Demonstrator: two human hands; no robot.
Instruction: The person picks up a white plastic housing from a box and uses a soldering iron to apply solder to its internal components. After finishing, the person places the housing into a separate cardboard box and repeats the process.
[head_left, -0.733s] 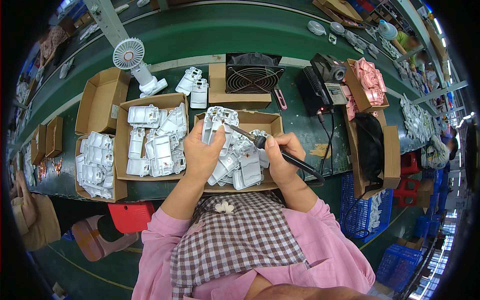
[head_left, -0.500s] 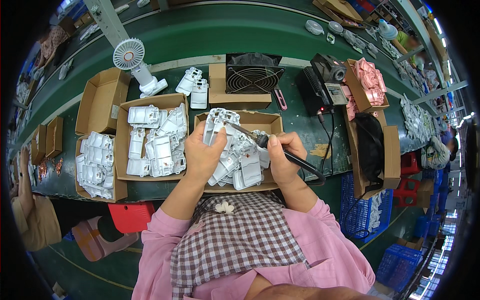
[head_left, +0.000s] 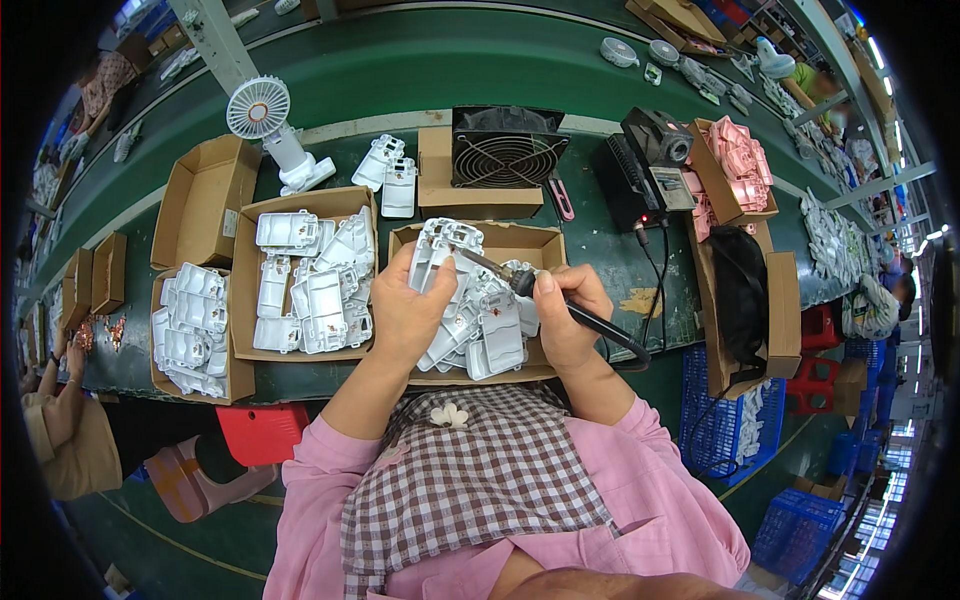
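Observation:
My left hand is closed on a white plastic housing, tilted up above a cardboard box. In my right hand is a soldering iron with a black handle and cable. Its metal tip points left and meets the upper part of the housing; whether it touches cannot be made out. Below both hands, the cardboard box holds a heap of white housings. Another box of similar housings stands just left of it.
Behind the boxes are a black fan, a pink utility knife and a white handheld fan. To the right stand a black soldering station and a box of pink parts. A co-worker's arm shows at far left.
My hands hold nearly the same pose, with the housing shifted very slightly. At far left the co-worker's arms have moved toward the small copper-coloured parts. Items on the far belt have slid left.

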